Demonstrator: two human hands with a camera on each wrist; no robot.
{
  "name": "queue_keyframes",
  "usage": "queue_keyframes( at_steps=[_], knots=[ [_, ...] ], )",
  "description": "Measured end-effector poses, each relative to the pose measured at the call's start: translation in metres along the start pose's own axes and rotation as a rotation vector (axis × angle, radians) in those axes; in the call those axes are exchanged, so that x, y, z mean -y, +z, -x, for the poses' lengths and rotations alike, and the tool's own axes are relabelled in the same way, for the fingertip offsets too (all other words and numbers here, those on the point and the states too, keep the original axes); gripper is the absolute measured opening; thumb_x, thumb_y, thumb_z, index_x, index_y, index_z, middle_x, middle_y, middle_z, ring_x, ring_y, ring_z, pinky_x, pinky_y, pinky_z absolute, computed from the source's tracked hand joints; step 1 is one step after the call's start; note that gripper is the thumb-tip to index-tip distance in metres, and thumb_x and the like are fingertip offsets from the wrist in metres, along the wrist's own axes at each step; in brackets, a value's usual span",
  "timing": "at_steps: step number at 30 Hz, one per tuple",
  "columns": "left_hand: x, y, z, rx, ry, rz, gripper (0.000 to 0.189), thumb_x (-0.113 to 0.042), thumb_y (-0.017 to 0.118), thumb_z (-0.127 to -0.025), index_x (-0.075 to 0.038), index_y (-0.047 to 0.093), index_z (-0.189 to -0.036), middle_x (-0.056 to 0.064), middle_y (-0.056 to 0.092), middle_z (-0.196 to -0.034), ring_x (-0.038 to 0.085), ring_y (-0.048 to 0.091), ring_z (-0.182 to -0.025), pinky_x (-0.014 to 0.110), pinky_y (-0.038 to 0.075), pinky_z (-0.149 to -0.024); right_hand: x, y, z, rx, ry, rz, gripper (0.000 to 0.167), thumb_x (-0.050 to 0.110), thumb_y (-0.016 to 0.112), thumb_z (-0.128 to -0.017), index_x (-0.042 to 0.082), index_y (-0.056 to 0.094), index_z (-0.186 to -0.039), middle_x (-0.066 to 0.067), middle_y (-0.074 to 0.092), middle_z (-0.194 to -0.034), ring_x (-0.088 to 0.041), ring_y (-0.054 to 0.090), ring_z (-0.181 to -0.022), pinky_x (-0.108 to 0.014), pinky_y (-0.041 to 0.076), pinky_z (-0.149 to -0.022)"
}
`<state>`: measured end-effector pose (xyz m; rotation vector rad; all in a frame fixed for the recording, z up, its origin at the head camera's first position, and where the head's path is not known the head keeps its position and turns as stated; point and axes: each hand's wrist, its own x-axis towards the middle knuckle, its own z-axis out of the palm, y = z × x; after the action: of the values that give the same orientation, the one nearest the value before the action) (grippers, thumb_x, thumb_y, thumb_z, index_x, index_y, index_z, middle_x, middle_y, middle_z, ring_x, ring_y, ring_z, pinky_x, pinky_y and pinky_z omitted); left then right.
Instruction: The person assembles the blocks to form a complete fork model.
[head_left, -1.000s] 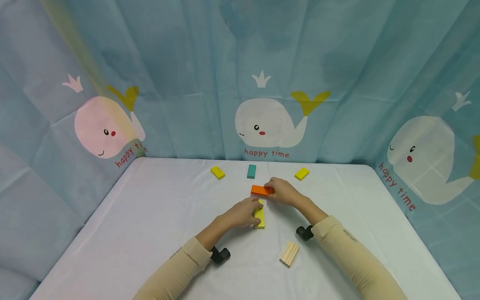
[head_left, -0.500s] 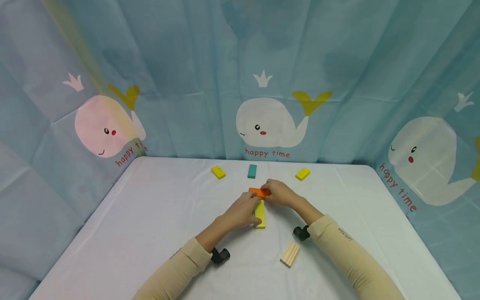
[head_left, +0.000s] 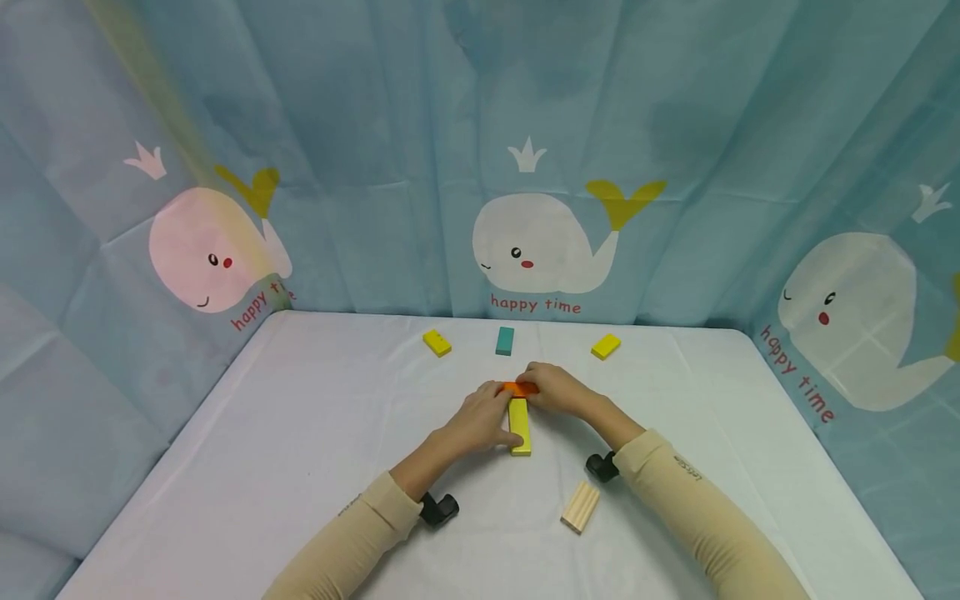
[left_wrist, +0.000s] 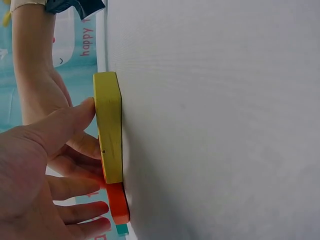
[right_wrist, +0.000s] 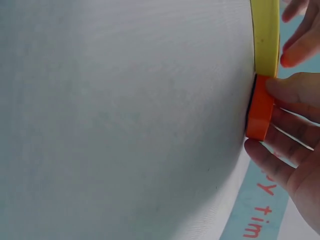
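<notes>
An orange wooden block (head_left: pixel 519 389) lies crosswise against the far end of a long yellow wooden block (head_left: pixel 520 427), on the white tabletop. My right hand (head_left: pixel 557 390) holds the orange block, its thumb (right_wrist: pixel 287 89) on one face and fingers around the far side. On the yellow block's near part rests the thumb (left_wrist: pixel 82 114) of my left hand (head_left: pixel 474 422). The other left fingers (left_wrist: pixel 82 211) stretch fairly straight toward the orange block's left end. In the right wrist view, the two blocks meet end to side.
Behind the hands lie a teal block (head_left: pixel 505 341), a yellow block (head_left: pixel 437 342) on the left and another yellow block (head_left: pixel 606 347) on the right. A group of plain wooden blocks (head_left: pixel 581 507) sits nearer, between the forearms. A whale-print curtain (head_left: pixel 375 167) surrounds the table (head_left: pixel 300 417).
The right hand has drawn the orange block nearer and slightly left, up to the yellow block's far end. The left fingers have moved forward off the yellow block toward the orange one.
</notes>
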<state>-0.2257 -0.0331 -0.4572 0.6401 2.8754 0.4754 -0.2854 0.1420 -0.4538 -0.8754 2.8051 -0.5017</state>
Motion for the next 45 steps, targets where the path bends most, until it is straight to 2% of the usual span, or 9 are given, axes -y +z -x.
queue_keyframes(
  at_steps=[13,20,30,39,45],
  knots=[
    [0.0046,-0.0028,-0.0015,0.052,-0.015,0.095,0.076,-0.041,0.08,-0.079,-0.005,0.052,-0.139,0.013,0.044,-0.148,0.027,0.044,-0.136,0.042,0.039,-0.113,-0.0045,-0.0002,0.0027,-0.003,-0.036,-0.05,0.026,0.008,0.067,-0.09,0.002,0.07,-0.116,-0.009,0.067,-0.109,-0.022,0.062,-0.101,-0.039,0.052,-0.097],
    [0.0058,-0.0037,-0.0026,0.053,-0.001,0.096,0.074,-0.04,0.08,-0.079,-0.006,0.053,-0.138,0.013,0.047,-0.147,0.026,0.044,-0.136,0.041,0.039,-0.113,-0.0056,-0.0006,0.0047,-0.003,-0.03,-0.065,0.026,0.006,0.066,-0.091,0.002,0.069,-0.116,-0.009,0.068,-0.112,-0.023,0.063,-0.104,-0.04,0.051,-0.098],
    [0.0048,-0.0037,-0.0024,0.042,-0.005,0.117,0.063,-0.038,0.082,-0.077,-0.009,0.059,-0.128,0.009,0.051,-0.142,0.024,0.049,-0.13,0.039,0.043,-0.109,-0.0036,-0.0009,0.0063,-0.013,0.038,-0.078,0.027,0.01,0.069,-0.089,0.002,0.07,-0.114,-0.007,0.066,-0.104,-0.018,0.059,-0.093,-0.038,0.052,-0.094],
    [0.0057,-0.0046,-0.0046,0.048,0.001,0.098,0.058,-0.038,0.08,-0.08,-0.008,0.061,-0.125,0.011,0.05,-0.143,0.025,0.047,-0.133,0.04,0.041,-0.111,-0.0037,-0.0034,0.0068,-0.009,0.04,-0.084,0.027,0.01,0.069,-0.089,0.002,0.07,-0.115,-0.007,0.067,-0.106,-0.019,0.061,-0.096,-0.038,0.053,-0.095],
    [0.0081,-0.0037,-0.0083,0.037,0.004,0.118,0.06,-0.036,0.079,-0.081,-0.007,0.059,-0.129,0.009,0.054,-0.139,0.025,0.047,-0.131,0.04,0.04,-0.112,-0.0085,-0.0046,0.0081,-0.006,0.117,-0.083,0.029,0.013,0.07,-0.089,0.001,0.07,-0.116,-0.008,0.067,-0.105,-0.018,0.06,-0.092,-0.036,0.053,-0.092]
  ],
)
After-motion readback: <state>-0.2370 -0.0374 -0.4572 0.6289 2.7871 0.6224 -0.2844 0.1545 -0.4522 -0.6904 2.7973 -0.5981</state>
